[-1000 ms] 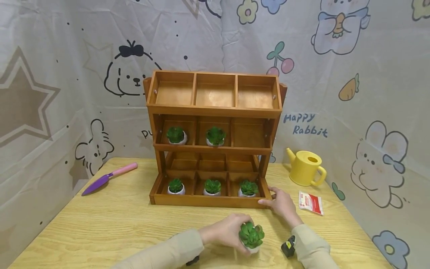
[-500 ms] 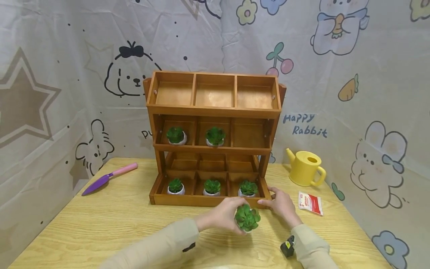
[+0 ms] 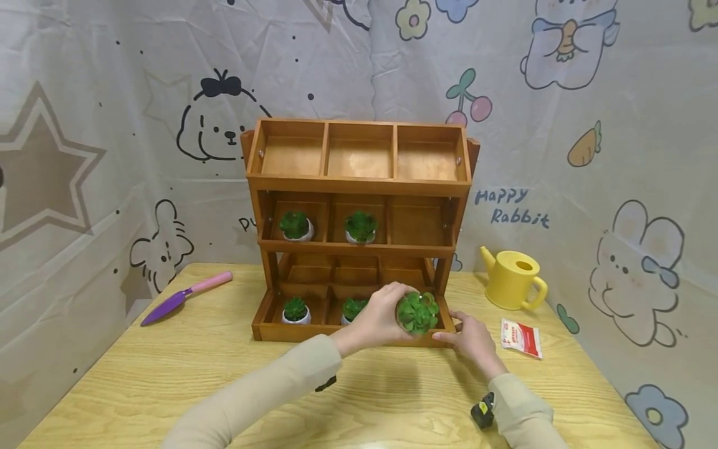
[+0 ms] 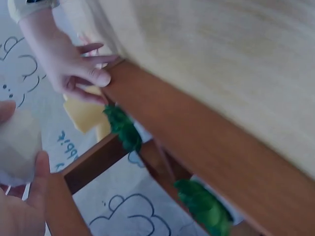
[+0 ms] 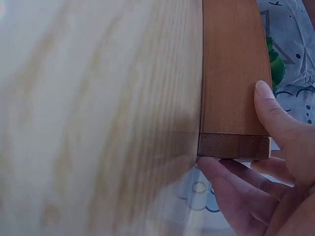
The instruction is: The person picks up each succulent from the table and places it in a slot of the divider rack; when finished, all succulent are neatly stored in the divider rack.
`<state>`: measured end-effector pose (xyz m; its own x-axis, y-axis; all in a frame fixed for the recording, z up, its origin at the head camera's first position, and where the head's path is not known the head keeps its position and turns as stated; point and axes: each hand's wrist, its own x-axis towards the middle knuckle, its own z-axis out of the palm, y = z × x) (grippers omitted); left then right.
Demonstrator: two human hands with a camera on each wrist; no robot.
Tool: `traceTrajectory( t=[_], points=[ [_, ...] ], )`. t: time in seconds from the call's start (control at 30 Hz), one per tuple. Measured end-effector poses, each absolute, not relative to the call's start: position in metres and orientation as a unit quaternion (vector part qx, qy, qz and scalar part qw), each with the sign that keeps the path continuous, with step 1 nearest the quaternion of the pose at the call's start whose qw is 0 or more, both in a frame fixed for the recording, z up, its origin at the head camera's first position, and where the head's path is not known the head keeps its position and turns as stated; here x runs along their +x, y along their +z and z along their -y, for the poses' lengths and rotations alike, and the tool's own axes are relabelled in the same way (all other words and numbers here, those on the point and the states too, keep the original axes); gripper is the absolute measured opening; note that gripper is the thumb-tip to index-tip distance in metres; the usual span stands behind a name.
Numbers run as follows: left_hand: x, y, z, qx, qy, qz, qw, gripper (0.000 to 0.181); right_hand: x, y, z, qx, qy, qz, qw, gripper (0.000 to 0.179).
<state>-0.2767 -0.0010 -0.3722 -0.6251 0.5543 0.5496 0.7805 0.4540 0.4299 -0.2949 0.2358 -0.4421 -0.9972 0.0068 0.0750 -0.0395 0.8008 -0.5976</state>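
Note:
My left hand (image 3: 384, 317) grips a potted succulent (image 3: 417, 313) by its white pot (image 4: 18, 147), raised in front of the lower right part of the wooden shelf rack (image 3: 359, 184). My right hand (image 3: 470, 338) holds the rack's lower right front corner, thumb on the front board (image 5: 236, 69) and fingers around the end. On the bottom tier sit a left succulent (image 3: 295, 310) and a middle succulent (image 3: 353, 308), the latter partly behind my left hand. The bottom right succulent (image 4: 122, 128) shows in the left wrist view. Two more, a left one (image 3: 296, 225) and a middle one (image 3: 361, 226), occupy the second tier.
A yellow watering can (image 3: 512, 280) stands right of the rack, with a red and white packet (image 3: 521, 338) in front of it. A purple trowel with a pink handle (image 3: 187, 297) lies at the left. Patterned cloth (image 3: 561, 125) hangs behind the wooden table (image 3: 185, 374).
My left hand has carried the succulent up and away from me, from the front of the table to the rack's bottom tier. The right hand stays at the corner.

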Motion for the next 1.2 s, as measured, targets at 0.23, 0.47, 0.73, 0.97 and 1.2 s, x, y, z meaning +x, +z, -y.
traceTrajectory(
  t=[0.23, 0.47, 0.73, 0.97, 1.2],
  points=[
    [-0.293, -0.351, -0.008, -0.366, -0.355, 0.827, 0.235, 0.067, -0.295, -0.442, -0.234, 0.008, 0.307, 0.951, 0.037, 0.083],
    [-0.308, -0.33, -0.013, -0.338, -0.368, 0.827, 0.259, 0.071, -0.297, -0.444, -0.235, 0.022, 0.31, 0.949, 0.06, 0.081],
    [-0.318, -0.314, -0.016, -0.3, -0.381, 0.832, 0.27, 0.071, -0.297, -0.446, -0.237, 0.01, 0.304, 0.951, 0.058, 0.079],
    [-0.327, -0.3, -0.022, -0.29, -0.386, 0.834, 0.266, 0.069, -0.294, -0.444, -0.239, 0.01, 0.306, 0.951, 0.051, 0.082],
    [-0.338, -0.292, -0.026, -0.239, -0.409, 0.834, 0.282, 0.068, -0.295, -0.442, -0.237, 0.015, 0.3, 0.953, 0.048, 0.083]
  ],
)
